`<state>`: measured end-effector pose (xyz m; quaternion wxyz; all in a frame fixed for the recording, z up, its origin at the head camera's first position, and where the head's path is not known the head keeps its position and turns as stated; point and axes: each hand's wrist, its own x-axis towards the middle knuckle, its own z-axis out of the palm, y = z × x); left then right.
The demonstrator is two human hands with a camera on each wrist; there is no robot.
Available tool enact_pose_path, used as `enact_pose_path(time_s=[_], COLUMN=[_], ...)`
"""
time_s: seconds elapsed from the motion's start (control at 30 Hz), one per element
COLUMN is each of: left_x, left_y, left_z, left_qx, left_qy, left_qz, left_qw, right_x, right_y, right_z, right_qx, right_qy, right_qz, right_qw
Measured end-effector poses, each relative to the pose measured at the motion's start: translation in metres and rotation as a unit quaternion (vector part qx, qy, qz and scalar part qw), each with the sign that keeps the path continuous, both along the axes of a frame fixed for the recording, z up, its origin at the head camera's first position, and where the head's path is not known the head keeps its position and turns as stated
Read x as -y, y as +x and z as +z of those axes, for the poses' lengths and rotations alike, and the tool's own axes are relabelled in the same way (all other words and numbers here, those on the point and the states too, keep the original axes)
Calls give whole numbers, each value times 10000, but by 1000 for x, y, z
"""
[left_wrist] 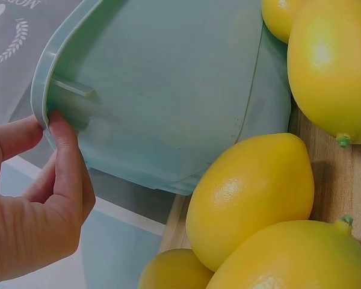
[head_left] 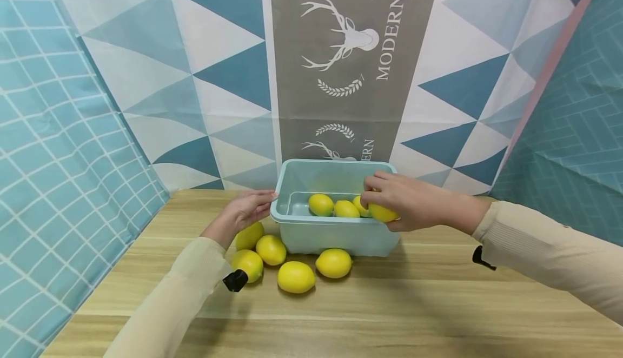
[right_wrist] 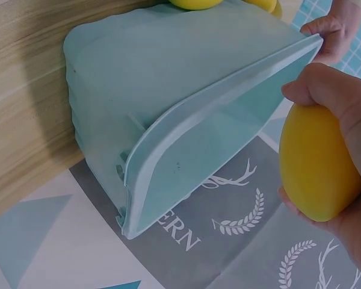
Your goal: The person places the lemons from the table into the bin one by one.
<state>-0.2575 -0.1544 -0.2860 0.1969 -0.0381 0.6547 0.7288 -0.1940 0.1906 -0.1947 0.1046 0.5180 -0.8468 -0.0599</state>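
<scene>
A glossy yellow oval lemon [right_wrist: 317, 162] is grasped by the right hand [head_left: 411, 198] above the right end of a pale-blue rectangular plastic bin [head_left: 336, 237], whose left rim is pinched by the left hand [head_left: 248, 207].

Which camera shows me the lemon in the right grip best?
The right wrist view: the lemon looks big and close there, with most of its side uncovered. The head view shows it smaller, partly hidden by the right grip. The left wrist view shows other lemons beside the blue box, but not that one.
</scene>
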Motion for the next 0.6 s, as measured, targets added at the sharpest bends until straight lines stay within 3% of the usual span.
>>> enact_pose_path(time_s=[0.6], left_x=[0], left_y=[0], left_z=[-1], left_qx=[-11], left_qy=[87], left_qz=[43], left_qw=[10000], right_x=[5], right_y=[-9], right_z=[-1], right_qx=[229], right_qy=[45], right_qz=[-107], right_qw=[9997])
